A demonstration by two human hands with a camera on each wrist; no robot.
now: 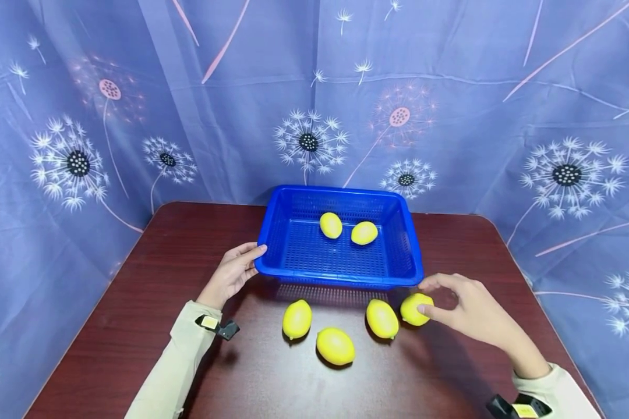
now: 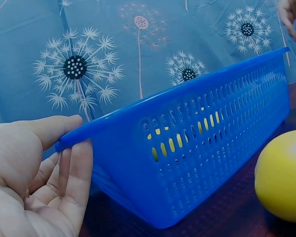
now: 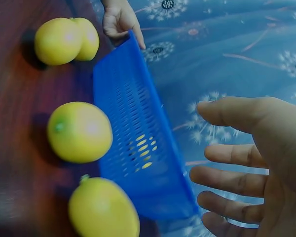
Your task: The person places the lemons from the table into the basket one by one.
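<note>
A blue plastic basket (image 1: pixel 340 278) with slotted walls stands on the table, two lemons (image 1: pixel 331 225) lying inside. My left hand (image 1: pixel 233 272) grips its left rim, thumb on top and fingers underneath, as the left wrist view (image 2: pixel 54 173) confirms. Off the basket's front right corner, my right hand (image 1: pixel 469 305) hovers with fingers spread and nothing held. From the head, its thumb overlaps the rightmost lemon (image 1: pixel 411 309); in the right wrist view the hand (image 3: pixel 266 173) appears apart from the lemons. Three more lie in front of the basket: a left lemon (image 1: pixel 297 319), a nearest lemon (image 1: pixel 335 346) and another lemon (image 1: pixel 382 319).
The dark red-brown table (image 1: pixel 136 326) has rounded far corners. Behind it and along both sides hangs a blue curtain (image 1: pixel 230 116) with a dandelion print. The basket stands near the table's far edge.
</note>
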